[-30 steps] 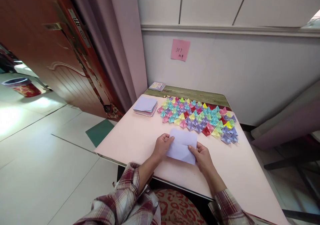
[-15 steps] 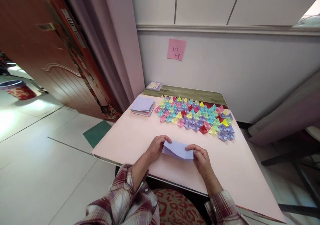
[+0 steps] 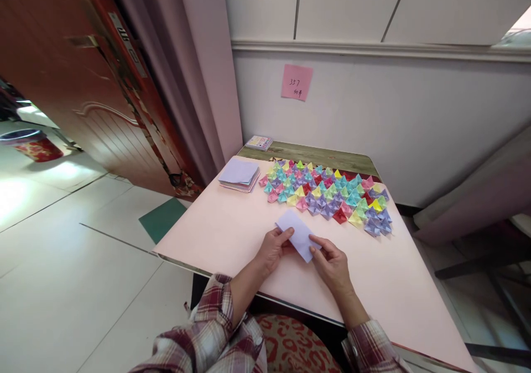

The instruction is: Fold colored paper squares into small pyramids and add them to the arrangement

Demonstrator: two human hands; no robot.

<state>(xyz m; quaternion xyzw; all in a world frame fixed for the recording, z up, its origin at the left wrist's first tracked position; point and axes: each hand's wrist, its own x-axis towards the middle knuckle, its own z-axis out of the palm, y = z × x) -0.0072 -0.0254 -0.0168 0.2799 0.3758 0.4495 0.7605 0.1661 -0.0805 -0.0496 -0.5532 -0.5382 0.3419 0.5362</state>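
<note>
A lavender sheet of origami paper (image 3: 298,233), folded into a narrow rectangle, is held slantwise above the near part of the table. My left hand (image 3: 274,249) grips its left side, thumb on top and fingers underneath. At its right end, my right hand (image 3: 332,259) pinches the edge between thumb and fingers. Beyond my hands lie many small folded paper pieces (image 3: 327,193) in several colours, set in close rows. To their left sits a stack of square paper (image 3: 239,174) with a lavender sheet on top.
The pale pink tabletop (image 3: 207,229) carries everything. A small packet (image 3: 259,142) lies at the back left corner. A pink note (image 3: 297,82) is stuck on the wall. Left of the table stand a wooden door (image 3: 120,85) and a red bin (image 3: 39,146).
The folded paper has turned from nearly level to slanting down to the right, and its gaping layers now lie together. My left hand has moved right, closer to my right hand.
</note>
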